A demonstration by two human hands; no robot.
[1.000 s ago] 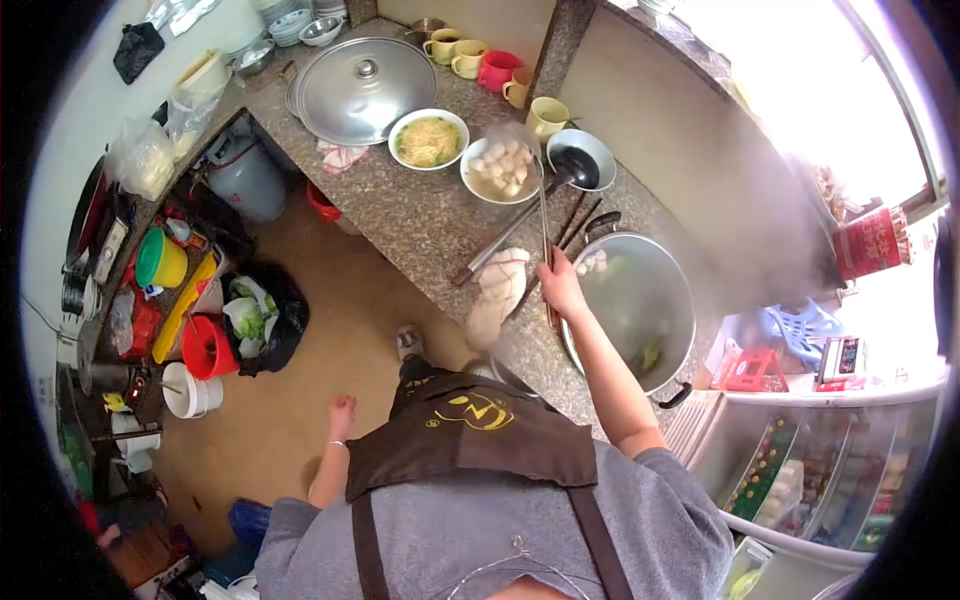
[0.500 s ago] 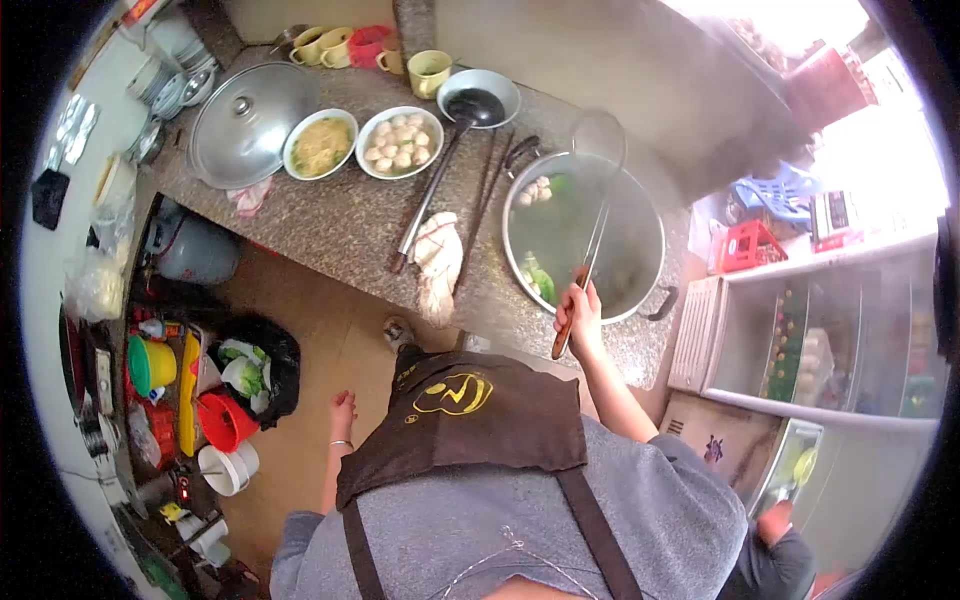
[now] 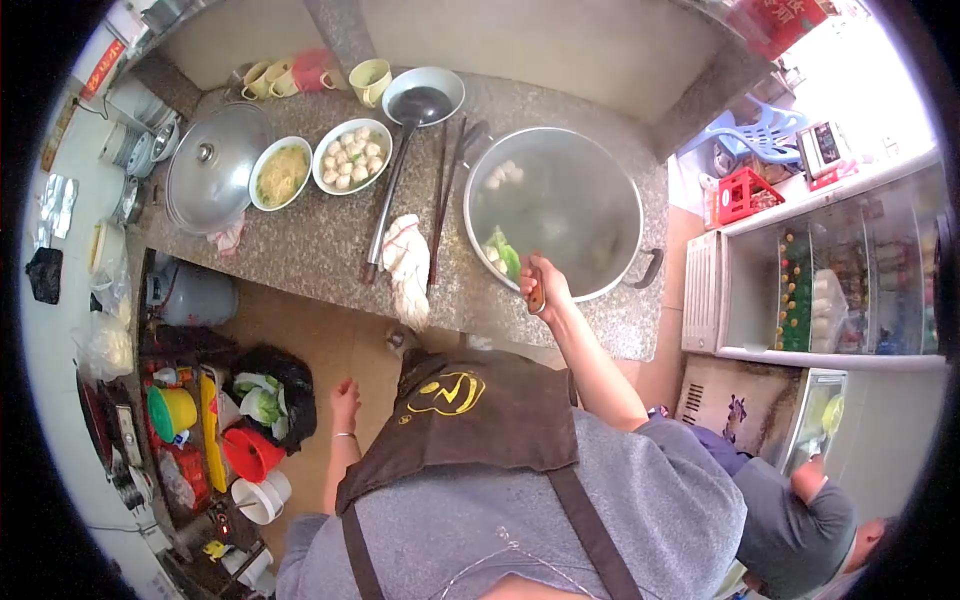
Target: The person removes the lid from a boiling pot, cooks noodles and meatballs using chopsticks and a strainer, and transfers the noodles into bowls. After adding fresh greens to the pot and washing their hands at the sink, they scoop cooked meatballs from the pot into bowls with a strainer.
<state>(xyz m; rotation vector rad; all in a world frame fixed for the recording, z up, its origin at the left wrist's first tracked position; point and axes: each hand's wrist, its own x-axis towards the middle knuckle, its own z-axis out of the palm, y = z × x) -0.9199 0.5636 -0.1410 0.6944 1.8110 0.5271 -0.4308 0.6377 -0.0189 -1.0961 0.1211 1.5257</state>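
My right hand (image 3: 544,284) is closed around the wooden handle (image 3: 537,297) of a wire skimmer at the near rim of a large steaming pot (image 3: 553,130). The skimmer's head is not visible now; steam and cloudy broth blur the inside. White balls (image 3: 503,175) float at the pot's left side, with green leaves (image 3: 509,263) close to my right hand. Low beside the dark apron (image 3: 480,420), my left hand (image 3: 346,402) hangs with nothing in it, its fingers loosely apart.
Left of the pot are long chopsticks (image 3: 441,205), a cloth (image 3: 407,265), a ladle (image 3: 420,104) resting in a bowl, a bowl of meatballs (image 3: 352,157), a bowl of noodles (image 3: 283,176) and a lid (image 3: 205,190). Another person (image 3: 800,520) is at lower right, near a glass-door fridge (image 3: 840,290).
My right hand has moved left and up to the pot's near rim. The skimmer's round head, earlier seen above the pot, no longer shows. The other person shows more.
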